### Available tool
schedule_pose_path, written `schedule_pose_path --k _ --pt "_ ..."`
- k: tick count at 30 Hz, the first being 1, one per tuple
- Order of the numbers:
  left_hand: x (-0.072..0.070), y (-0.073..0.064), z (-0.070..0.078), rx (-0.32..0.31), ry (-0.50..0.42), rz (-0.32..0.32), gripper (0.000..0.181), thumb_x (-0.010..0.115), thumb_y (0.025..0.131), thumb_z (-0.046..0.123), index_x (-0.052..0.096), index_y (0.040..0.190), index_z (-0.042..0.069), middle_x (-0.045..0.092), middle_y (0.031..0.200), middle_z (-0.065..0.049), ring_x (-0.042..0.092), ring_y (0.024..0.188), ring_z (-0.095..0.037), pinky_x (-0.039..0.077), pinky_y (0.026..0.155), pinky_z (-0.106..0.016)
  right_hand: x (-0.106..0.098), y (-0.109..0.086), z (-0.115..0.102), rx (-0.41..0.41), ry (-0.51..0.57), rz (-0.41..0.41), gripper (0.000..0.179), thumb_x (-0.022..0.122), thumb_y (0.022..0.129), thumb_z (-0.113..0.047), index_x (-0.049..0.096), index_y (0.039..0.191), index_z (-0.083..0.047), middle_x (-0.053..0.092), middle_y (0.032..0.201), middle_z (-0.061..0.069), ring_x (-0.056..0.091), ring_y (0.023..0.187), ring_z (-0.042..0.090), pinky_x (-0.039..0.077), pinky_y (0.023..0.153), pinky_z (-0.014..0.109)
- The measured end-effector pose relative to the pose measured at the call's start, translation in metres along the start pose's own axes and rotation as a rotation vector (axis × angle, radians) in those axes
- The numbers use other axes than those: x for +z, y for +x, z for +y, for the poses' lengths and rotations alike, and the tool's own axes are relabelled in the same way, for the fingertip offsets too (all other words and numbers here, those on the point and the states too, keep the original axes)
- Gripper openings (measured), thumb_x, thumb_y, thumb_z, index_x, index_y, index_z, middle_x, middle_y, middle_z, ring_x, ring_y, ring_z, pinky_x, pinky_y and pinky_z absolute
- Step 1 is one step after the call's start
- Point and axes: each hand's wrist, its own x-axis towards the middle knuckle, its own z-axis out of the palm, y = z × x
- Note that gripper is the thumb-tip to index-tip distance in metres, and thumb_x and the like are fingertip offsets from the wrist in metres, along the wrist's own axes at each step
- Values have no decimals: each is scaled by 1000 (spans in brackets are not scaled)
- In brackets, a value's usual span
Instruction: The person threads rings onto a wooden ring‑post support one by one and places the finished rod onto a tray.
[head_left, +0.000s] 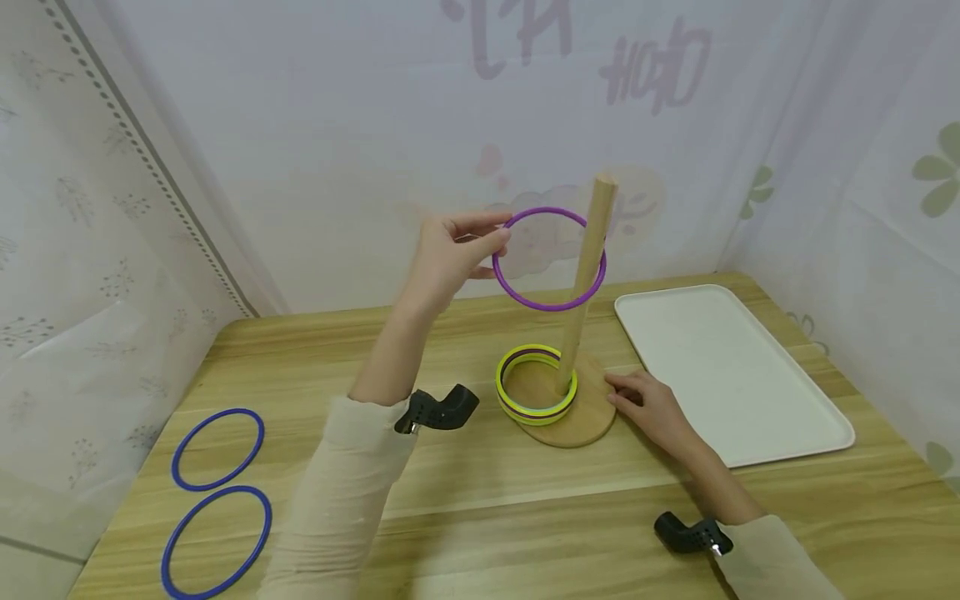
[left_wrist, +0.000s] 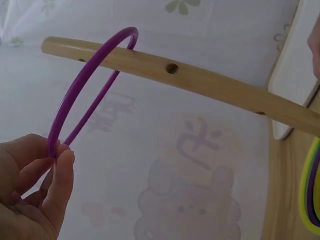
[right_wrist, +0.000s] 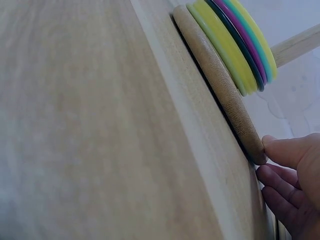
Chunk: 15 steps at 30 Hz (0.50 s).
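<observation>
My left hand (head_left: 461,250) pinches a thin purple ring (head_left: 550,307) at its left side, between thumb and fingers. The ring is tilted and loops around the upper part of a wooden post (left_wrist: 200,82), below the post's tip. The post has holes along it and stands on a round wooden base (head_left: 585,429). Around the post's foot, several stacked rings (right_wrist: 225,45) in yellow, teal, purple and dark colours lie on the base, shifted to its left. My right hand (head_left: 652,408) grips the base's right edge, thumb on its rim and fingers curled beneath.
Two blue rings (head_left: 258,496) lie flat on the wooden table (head_left: 480,542) at the left. A white rectangular tray (head_left: 720,375) sits at the right, just beyond my right hand. A printed pale curtain (head_left: 337,167) hangs behind the table and along its sides.
</observation>
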Motion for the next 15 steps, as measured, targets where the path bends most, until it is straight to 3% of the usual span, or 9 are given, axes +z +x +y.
schedule_pose_path --k 7,11,15 --pt "-2 -2 -47 -6 300 -68 21 65 85 9 69 106 5 65 78 -10 61 63 -18 55 56 -33 1 1 1 11 14 -2 31 66 83 -4 62 112 6 60 95 13 61 82 25 52 71 33" --pt "-1 -9 -70 -34 361 -104 19 65 85 6 70 103 3 66 77 -10 59 58 -19 53 52 -32 0 1 2 11 18 0 31 66 83 -4 62 112 6 60 94 12 61 82 25 52 71 33" --pt "-1 -17 -90 -62 358 -141 19 64 85 4 69 103 1 65 75 -10 59 60 -24 53 53 -34 0 1 3 9 27 -2 31 66 83 -4 62 112 7 60 94 13 61 81 25 52 71 32"
